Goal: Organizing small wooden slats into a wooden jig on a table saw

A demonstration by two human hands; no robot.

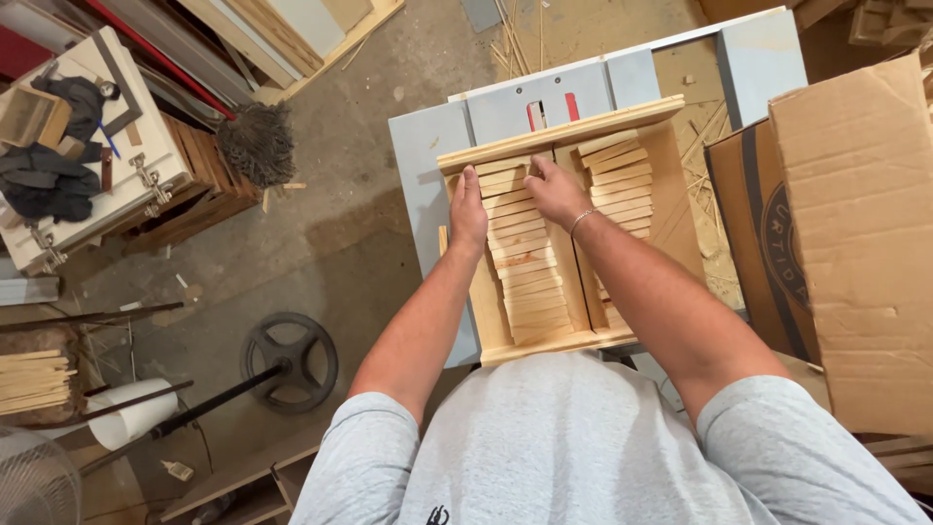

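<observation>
Two rows of short wooden slats lie in a shallow wooden tray [671, 165] that sits on the grey saw tabletop [428, 146], the blade slot at 12 o'clock from the tray. The left row [525, 267] runs nearly the full length of the tray, overlapped like shingles; the right row [612, 185] fills the far half and is partly hidden by the forearm nearer the body. The left hand [467, 209] lies flat and unclenched against the row's outer edge, at 9 o'clock from it, grasping nothing. The right hand [556, 190] presses down, fingers spread, on the far end of the same row, near the tray's far rail; it too grips nothing. By the look of it, the left row is largely laid and being squared up, while the right row seems less complete. A cardboard box [855, 243] stands at 3 o'clock.
</observation>
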